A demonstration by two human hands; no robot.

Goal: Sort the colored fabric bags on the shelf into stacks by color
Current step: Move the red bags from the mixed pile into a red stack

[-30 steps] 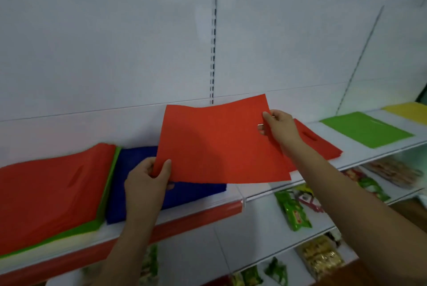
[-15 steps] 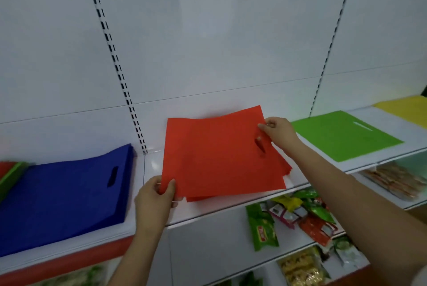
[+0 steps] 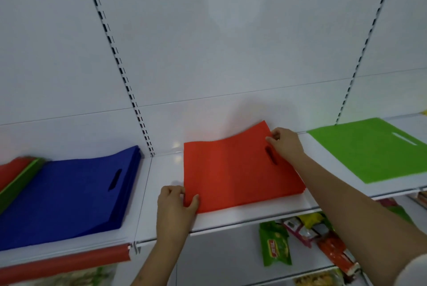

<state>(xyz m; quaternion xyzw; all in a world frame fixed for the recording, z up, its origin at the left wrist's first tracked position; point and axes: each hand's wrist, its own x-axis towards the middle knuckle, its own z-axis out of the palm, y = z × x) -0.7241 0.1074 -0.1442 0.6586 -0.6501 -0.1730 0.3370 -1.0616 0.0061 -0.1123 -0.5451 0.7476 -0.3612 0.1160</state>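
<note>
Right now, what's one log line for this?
step: laying red bag on red stack | left hand: pinches near corner | right hand: pinches far edge | shelf

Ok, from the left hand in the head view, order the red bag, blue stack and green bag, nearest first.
From the left hand:
1. Red bag, pinched at its near-left corner.
2. Blue stack, just to the left on the shelf.
3. Green bag, far right, beyond the right hand.
</note>
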